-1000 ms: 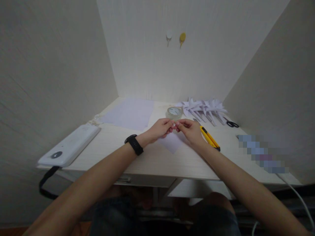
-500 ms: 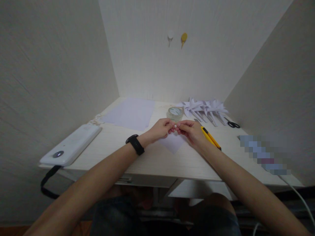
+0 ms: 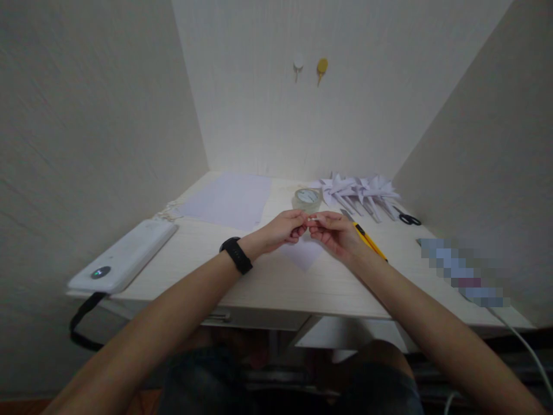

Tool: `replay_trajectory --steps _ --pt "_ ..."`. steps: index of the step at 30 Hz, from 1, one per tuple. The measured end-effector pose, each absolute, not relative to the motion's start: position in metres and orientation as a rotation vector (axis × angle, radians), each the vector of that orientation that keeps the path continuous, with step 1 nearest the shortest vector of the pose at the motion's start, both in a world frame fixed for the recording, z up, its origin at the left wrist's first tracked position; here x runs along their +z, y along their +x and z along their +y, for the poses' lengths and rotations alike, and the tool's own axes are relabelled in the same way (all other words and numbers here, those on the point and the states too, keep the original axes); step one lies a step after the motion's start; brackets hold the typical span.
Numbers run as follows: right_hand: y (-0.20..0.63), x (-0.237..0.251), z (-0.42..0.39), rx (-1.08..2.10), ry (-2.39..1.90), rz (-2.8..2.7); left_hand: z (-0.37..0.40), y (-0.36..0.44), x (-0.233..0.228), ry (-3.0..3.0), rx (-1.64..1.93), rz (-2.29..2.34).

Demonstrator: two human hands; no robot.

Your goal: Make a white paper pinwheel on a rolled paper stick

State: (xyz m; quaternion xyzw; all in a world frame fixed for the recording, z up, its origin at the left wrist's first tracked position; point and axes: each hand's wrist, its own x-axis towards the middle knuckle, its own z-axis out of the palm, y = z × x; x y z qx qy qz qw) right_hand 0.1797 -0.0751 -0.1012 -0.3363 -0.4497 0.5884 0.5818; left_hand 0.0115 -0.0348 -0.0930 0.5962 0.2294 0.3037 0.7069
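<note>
The left hand (image 3: 283,227) and right hand (image 3: 334,230) meet above a small white paper square (image 3: 303,253) on the desk (image 3: 268,276), fingertips pinched together on a tiny white strip (image 3: 314,219), which now shows more between them than half a second ago. Just right lies a yellow utility knife (image 3: 367,241); farther back stand a tape roll (image 3: 306,198) and folded paper pinwheels (image 3: 358,190).

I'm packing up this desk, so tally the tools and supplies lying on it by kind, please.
Tape roll: 1
Yellow knife: 1
Scissors: 1
Flat paper stack: 1
Pile of folded paper shapes: 1, single pieces too blurred to count
White device: 1
Total: 6
</note>
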Motion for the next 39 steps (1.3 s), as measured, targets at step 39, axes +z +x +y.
replay_trajectory --steps 39 --pt "0.181 -0.103 -0.072 1.054 -0.964 -1.207 -0.027 0.008 -0.099 2.072 0.911 0.716"
